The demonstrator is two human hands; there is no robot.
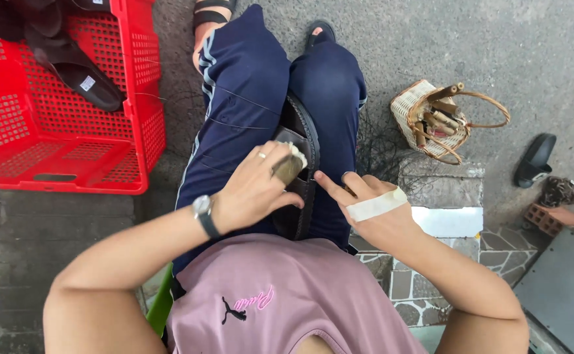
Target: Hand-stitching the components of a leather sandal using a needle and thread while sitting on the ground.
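A black sandal [301, 141] lies lengthwise between my knees on my dark blue trousers. My left hand [254, 187], with a ring and a wristwatch, is closed on a small brown and white tool or spool [289, 167] pressed against the sandal's strap. Just right of the sandal, my right hand [369, 210] has a strip of white tape across its fingers; its forefinger points at the sandal's edge and something small and dark is pinched there. Thin thread runs across my left thigh.
A red plastic crate [64, 137] at the left holds black sandals [70, 65]. A small wicker basket [431, 121] with brown spools stands on the concrete at the right. Further right lie a black slipper [535, 159] and a brick [549, 217]. Tiled steps are below my right arm.
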